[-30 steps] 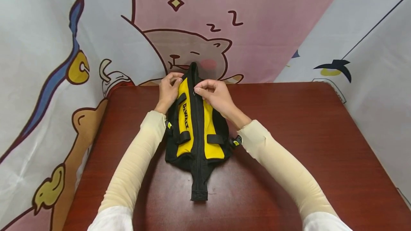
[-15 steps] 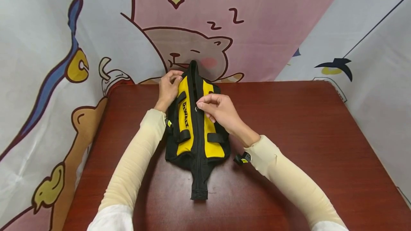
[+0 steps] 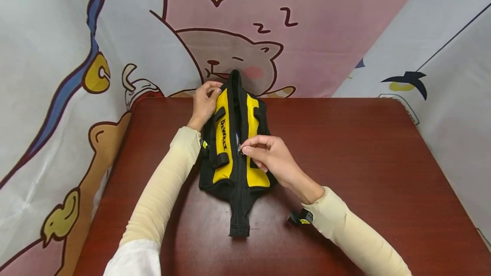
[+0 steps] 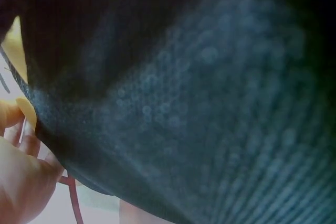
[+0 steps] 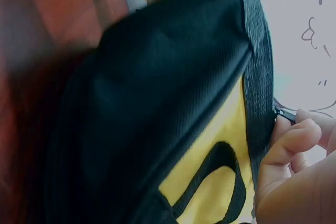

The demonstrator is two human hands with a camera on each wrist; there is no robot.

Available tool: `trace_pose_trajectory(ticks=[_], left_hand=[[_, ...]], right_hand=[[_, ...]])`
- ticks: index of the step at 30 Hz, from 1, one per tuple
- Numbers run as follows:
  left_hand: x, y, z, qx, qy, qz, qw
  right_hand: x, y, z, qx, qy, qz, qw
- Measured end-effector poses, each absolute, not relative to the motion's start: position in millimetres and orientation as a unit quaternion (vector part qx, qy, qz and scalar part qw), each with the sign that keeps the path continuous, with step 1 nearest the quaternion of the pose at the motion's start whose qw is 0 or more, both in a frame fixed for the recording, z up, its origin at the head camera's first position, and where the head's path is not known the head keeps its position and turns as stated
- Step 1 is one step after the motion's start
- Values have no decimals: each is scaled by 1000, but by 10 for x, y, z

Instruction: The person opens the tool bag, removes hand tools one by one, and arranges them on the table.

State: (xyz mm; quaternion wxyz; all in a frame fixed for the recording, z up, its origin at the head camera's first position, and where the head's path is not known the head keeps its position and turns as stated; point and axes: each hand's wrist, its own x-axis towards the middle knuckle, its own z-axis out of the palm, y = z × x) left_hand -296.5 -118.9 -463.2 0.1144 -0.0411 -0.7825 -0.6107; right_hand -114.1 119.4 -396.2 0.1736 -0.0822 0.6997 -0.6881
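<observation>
cartoon-printed backdrop (image 3: 314,50) rises behind a red-brown bench (image 3: 345,152) carrying a black-and-yellow bag (image 3: 223,139), zip partly undone. the right hand (image 3: 275,160) has its grip pinched on the zip pull (image 3: 240,150); the left hand (image 3: 205,102) pinches the bag's far left corner.

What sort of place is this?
Probably an indoor recording corner, perhaps makeshift: a reddish-brown table backed by creased cartoon-printed sheets, with a black-and-yellow bag on it.

I was at a reddish-brown table (image 3: 364,156) in a small, cloth-walled corner; creased white-and-pink hangings (image 3: 330,33), printed with a dozing bear (image 3: 230,48) and a yellow chick (image 3: 60,217), enclosed three sides. Whether home or studio, I couldn't tell.
</observation>
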Motion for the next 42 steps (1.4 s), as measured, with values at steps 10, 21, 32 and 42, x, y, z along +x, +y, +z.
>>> trace_pose_trajectory(ticks=[10, 21, 32, 42], left_hand=[[-2973, -1210, -4618, -35, -784, -610, 108], [-2979, -1210, -4605, -32, -786, -608, 106], [-2949, -1211, -4589, -30, -792, -602, 98], [-2953, -1201, -4568, -30, -795, -597, 100]], right_hand=[[-853, 1216, -3941, -75, 685, -696, 201], [-555, 1256, -3984, -104, 684, -682, 238], [-389, 1325, -3953, -160, 688, -658, 262], [-345, 1370, -3947, -163, 673, -664, 283]])
